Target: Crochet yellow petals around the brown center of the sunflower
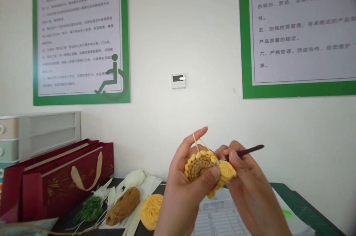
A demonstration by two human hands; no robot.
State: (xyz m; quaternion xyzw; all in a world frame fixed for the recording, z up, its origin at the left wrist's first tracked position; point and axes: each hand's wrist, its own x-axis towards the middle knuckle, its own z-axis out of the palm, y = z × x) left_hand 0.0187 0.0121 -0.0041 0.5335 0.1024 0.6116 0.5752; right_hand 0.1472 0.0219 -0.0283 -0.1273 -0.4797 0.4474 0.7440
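My left hand (pixel 185 184) holds up a crocheted sunflower piece (pixel 204 165) with a brown centre and yellow petals, thumb pressed on its front. A yellow yarn strand loops over my raised left index finger. My right hand (pixel 247 184) pinches a dark crochet hook (pixel 244 151), whose tip is worked into the flower's edge by a yellow petal (pixel 227 171). Both hands are closed on what they hold, raised in front of the white wall.
On the dark table lie a yellow yarn ball (pixel 151 210), brown yarn (pixel 124 204), green yarn (pixel 89 210), white yarn (pixel 135 178) and a printed sheet (pixel 222 217). Red gift bags (pixel 55 180) and a drawer unit (pixel 41 132) stand at left. Green-framed posters hang on the wall.
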